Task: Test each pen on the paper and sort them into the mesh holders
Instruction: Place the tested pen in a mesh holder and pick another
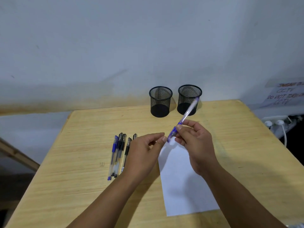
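Blue pen (182,120), a slim clear barrel with a blue cap end, is tilted in the air above the top of the white paper (184,183). The right hand (195,143) pinches it near the capped end; the left hand (144,152) has thumb and forefinger at the cap tip, though whether they grip it is unclear. Several more pens (119,155) lie side by side on the pale wooden table (65,162). Two black cylindrical mesh holders (160,101) (189,99) stand at the back.
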The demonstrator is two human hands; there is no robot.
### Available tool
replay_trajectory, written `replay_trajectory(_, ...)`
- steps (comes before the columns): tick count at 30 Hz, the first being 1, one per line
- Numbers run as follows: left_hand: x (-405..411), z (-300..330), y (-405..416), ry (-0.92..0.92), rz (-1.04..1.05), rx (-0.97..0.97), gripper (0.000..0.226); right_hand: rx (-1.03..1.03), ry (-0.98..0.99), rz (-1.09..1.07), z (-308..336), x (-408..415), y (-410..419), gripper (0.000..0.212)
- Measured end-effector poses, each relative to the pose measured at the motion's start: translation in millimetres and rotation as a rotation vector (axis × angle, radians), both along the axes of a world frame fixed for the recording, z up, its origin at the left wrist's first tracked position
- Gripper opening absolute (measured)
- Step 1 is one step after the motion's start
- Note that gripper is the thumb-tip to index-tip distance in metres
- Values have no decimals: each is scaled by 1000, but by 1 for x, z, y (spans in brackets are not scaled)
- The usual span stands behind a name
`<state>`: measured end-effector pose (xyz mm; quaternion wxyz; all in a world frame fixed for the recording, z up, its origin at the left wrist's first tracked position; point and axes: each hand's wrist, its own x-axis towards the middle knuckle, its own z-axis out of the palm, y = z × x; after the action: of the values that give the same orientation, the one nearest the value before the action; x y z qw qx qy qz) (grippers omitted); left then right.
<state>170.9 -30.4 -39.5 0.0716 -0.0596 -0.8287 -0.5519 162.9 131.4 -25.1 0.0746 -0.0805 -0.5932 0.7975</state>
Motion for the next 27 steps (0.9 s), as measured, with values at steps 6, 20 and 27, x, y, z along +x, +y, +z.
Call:
replay_trajectory(6,-47,8,-8,-50,128,-40,35,281,-13,-32,27,-43,24,10)
replay_trajectory(20,-167,1,10,-88,164,-190,100,1345,95,69,76,-159,19,10)
replay_trajectory(27,-174,-10,8,-13,171,-137,65,1530,131,252,65,-185,-4,13)
